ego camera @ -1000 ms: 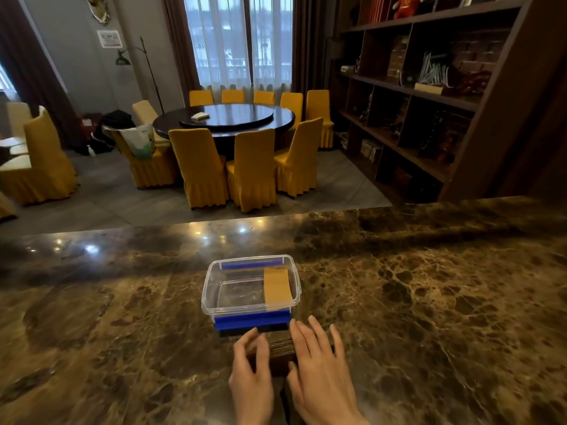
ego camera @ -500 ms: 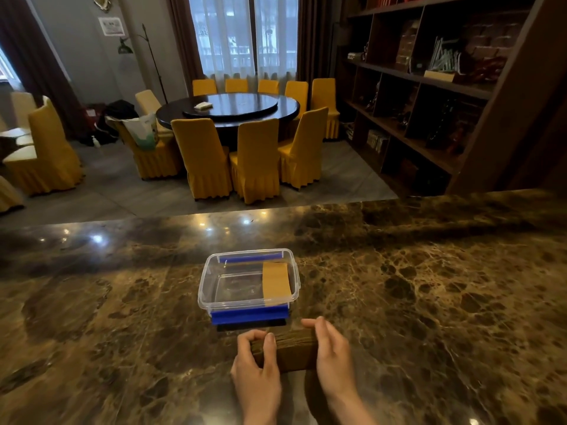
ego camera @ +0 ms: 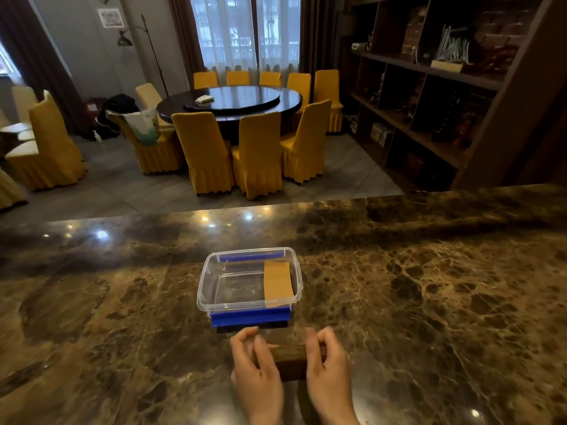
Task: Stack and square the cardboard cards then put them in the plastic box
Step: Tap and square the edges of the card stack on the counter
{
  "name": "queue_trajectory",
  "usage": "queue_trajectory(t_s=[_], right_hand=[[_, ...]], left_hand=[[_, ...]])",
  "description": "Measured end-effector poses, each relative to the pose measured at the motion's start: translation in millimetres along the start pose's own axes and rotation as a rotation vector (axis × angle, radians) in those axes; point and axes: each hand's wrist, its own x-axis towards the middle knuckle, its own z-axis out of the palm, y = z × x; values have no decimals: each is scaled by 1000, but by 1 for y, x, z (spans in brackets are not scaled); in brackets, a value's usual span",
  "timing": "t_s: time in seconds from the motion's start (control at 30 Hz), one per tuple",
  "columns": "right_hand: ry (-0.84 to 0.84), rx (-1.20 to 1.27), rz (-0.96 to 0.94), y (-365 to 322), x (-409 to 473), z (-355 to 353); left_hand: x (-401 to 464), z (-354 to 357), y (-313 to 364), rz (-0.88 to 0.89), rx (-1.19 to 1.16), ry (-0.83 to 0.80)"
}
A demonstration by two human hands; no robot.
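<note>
A stack of brown cardboard cards point(ego camera: 290, 358) stands on edge on the marble counter, just in front of me. My left hand point(ego camera: 256, 372) curls around its left end and my right hand point(ego camera: 329, 369) around its right end. Beyond it sits an open clear plastic box point(ego camera: 214, 283) with blue clips at its near and far sides. One tan card point(ego camera: 277, 283) lies flat inside the box, against its right wall.
The dark marble counter point(ego camera: 429, 302) spreads wide to both sides of the box. Its far edge drops to a dining room with a round table point(ego camera: 230, 102) and yellow chairs. A dark bookshelf point(ego camera: 429, 87) stands at the right.
My hands went from lying flat on the cards to gripping the stack at both ends and standing it on edge. The box and its card stayed put.
</note>
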Motion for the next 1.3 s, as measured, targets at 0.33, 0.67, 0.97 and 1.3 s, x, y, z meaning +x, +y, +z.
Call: queue_trajectory(t_s=[0.33, 0.67, 0.97, 1.3], right_hand=[[-21, 99, -31, -6, 12, 10], [-26, 168, -93, -4, 12, 12], [-96, 19, -186, 5, 14, 7], [-124, -34, -254, 10, 16, 9]], left_hand=[[10, 4, 1, 28, 30, 22], [7, 3, -3, -12, -67, 39], [6, -3, -9, 80, -8, -82], [9, -3, -9, 96, -4, -90]])
